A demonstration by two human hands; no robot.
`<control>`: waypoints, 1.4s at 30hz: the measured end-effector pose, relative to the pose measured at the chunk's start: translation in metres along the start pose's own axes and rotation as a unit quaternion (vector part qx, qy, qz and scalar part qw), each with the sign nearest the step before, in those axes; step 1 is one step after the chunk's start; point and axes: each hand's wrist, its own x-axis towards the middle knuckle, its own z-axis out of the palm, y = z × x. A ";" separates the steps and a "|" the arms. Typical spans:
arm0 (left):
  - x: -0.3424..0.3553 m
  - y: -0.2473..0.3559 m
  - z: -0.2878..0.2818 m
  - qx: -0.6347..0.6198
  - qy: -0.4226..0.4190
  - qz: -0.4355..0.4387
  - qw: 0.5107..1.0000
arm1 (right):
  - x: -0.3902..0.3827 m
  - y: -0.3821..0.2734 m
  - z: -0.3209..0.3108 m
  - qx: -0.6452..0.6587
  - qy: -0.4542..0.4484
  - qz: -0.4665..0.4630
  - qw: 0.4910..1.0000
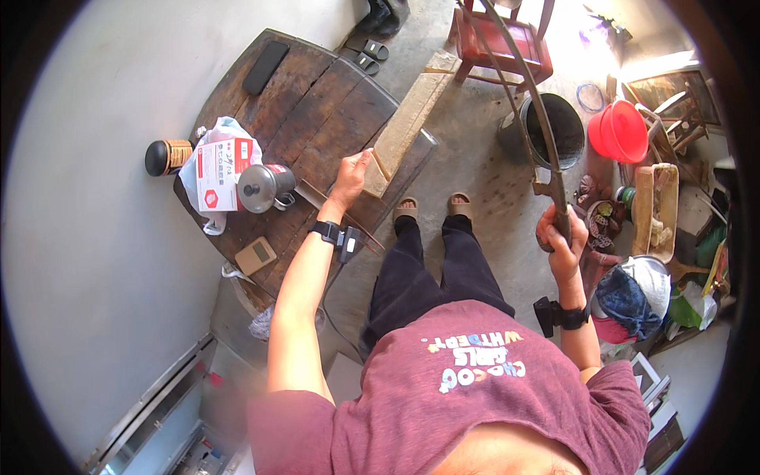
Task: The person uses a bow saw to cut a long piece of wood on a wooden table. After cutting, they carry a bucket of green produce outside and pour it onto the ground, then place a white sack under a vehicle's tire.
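Note:
My left hand (348, 180) is closed on the near end of a pale wooden plank (412, 119), thumb on top. The plank lies slantwise over the right edge of a dark wooden table (317, 95). Slanting cut lines cross it near both ends. My right hand (564, 236) grips the lower end of a bow saw (538, 111), raised to the right of the plank and apart from it. Its curved frame and thin straight strip run up past the top of the picture. Beneath my left forearm, a long thin strip (364, 231) pokes out at the table's edge.
The table holds a black phone (266, 68), a metal pot (265, 188), a bagged white-and-red box (218, 174), a dark jar (168, 157) and a beige device (256, 256). Rightward stand a red chair (507, 47), black bucket (558, 131), red bucket (619, 131) and clutter.

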 end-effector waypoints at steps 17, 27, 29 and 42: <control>-0.004 -0.038 0.018 0.346 0.105 0.196 0.911 | -0.009 0.016 0.064 -0.019 -0.115 0.002 0.993; -0.028 -0.038 0.037 0.416 0.148 0.225 0.869 | -0.030 0.042 0.101 -0.008 -0.108 -0.042 0.993; -0.031 -0.040 0.033 0.421 0.140 0.253 0.860 | -0.035 0.047 0.112 0.003 -0.094 -0.033 0.995; -0.061 -0.035 0.034 0.541 0.078 0.176 0.819 | -0.062 0.050 0.123 0.031 -0.050 0.026 0.998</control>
